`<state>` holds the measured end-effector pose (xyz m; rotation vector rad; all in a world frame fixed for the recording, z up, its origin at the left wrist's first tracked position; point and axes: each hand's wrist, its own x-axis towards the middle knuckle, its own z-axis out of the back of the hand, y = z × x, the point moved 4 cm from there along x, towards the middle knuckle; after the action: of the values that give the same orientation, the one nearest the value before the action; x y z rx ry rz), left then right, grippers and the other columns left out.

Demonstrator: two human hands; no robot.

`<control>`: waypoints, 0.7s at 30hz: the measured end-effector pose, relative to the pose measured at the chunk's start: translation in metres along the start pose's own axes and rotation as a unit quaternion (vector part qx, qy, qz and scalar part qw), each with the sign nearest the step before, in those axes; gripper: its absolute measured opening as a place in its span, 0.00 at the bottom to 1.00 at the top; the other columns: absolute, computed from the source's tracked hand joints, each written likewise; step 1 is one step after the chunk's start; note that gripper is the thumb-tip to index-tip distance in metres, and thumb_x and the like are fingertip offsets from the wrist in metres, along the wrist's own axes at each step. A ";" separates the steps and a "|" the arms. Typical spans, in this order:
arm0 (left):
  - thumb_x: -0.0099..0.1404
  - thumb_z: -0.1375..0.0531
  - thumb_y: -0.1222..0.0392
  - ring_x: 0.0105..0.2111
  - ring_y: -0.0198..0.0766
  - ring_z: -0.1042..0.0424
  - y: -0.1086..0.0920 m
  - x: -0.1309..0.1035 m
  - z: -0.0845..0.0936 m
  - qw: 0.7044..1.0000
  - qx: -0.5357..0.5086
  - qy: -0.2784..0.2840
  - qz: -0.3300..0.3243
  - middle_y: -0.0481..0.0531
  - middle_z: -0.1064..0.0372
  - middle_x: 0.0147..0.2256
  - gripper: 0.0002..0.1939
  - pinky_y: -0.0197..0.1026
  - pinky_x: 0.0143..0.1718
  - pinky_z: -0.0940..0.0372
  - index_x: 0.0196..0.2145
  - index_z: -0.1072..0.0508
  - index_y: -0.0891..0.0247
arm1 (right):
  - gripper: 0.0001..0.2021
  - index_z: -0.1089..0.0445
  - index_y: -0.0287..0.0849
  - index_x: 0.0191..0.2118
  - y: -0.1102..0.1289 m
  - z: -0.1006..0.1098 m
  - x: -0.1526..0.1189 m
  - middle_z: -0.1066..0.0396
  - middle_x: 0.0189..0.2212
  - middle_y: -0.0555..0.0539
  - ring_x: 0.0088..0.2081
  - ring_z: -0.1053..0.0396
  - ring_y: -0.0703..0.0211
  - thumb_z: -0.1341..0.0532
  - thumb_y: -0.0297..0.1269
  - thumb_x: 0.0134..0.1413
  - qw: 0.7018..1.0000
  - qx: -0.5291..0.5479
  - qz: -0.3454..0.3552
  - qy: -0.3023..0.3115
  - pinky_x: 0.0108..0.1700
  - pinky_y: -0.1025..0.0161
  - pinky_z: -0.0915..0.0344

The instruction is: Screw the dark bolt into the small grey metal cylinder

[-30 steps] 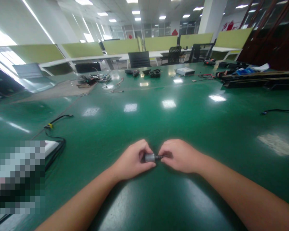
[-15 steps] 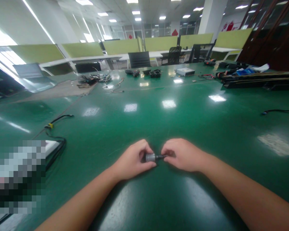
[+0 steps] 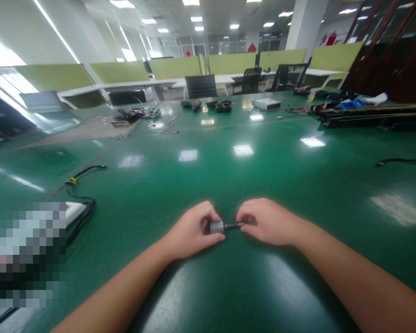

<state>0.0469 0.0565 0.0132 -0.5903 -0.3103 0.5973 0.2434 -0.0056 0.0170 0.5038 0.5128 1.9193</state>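
A small grey metal cylinder (image 3: 217, 226), from which a thin dark shaft (image 3: 231, 226) sticks out to the right, lies level between my hands. My left hand (image 3: 196, 231) is closed round the cylinder, thumb on the near side and a finger on the far side. With thumb and fingertips my right hand (image 3: 263, 222) pinches the right end of the shaft. Its tip is partly hidden by those fingers. Both hands are low over the green tabletop (image 3: 211, 180).
Left of me is a pixelated object (image 3: 24, 245) with black cables (image 3: 85, 212) beside it. A dark cable (image 3: 405, 160) lies at the right. Further back are loose electronic parts (image 3: 135, 114), a silver box (image 3: 266, 103) and stacked dark rails (image 3: 374, 114).
My right hand has shifted slightly to the right, and a little more of the shaft shows between the hands. The left hand and the cylinder have stayed nearly still.
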 end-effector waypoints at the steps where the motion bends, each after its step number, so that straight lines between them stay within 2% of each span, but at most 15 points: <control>1: 0.56 0.31 0.60 0.30 0.35 0.36 0.000 0.000 0.000 1.000 0.000 0.000 0.000 0.46 0.35 0.31 0.11 0.36 0.32 0.42 0.34 0.29 0.62 | 0.04 0.25 0.43 0.36 0.000 0.000 0.000 0.27 0.31 0.51 0.32 0.33 0.63 0.34 0.29 0.54 1.000 0.001 -0.001 0.000 0.34 0.66 0.42; 10: 0.56 0.31 0.59 0.28 0.35 0.36 0.001 0.000 0.000 1.000 -0.004 0.007 0.005 0.45 0.35 0.29 0.12 0.36 0.30 0.43 0.34 0.29 0.62 | 0.05 0.24 0.43 0.36 -0.004 0.006 -0.003 0.26 0.32 0.51 0.32 0.32 0.63 0.34 0.28 0.52 1.000 0.007 -0.025 0.011 0.34 0.66 0.41; 16: 0.56 0.31 0.59 0.28 0.35 0.36 0.000 -0.001 0.000 1.000 -0.008 0.003 -0.001 0.45 0.35 0.29 0.12 0.36 0.31 0.42 0.34 0.29 0.62 | 0.05 0.24 0.43 0.34 -0.017 0.014 -0.006 0.26 0.31 0.51 0.31 0.32 0.62 0.33 0.27 0.50 0.998 -0.006 -0.057 0.035 0.33 0.66 0.41; 21: 0.57 0.31 0.58 0.28 0.35 0.36 0.001 -0.001 0.000 1.000 -0.009 0.003 0.001 0.45 0.35 0.29 0.12 0.36 0.31 0.42 0.34 0.29 0.62 | 0.05 0.23 0.43 0.35 -0.022 0.017 -0.006 0.25 0.33 0.49 0.34 0.31 0.60 0.33 0.28 0.51 0.998 -0.016 -0.050 0.036 0.36 0.64 0.39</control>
<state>0.0456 0.0571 0.0127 -0.6103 -0.3105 0.5958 0.2718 -0.0007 0.0178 0.3820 0.5442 1.8525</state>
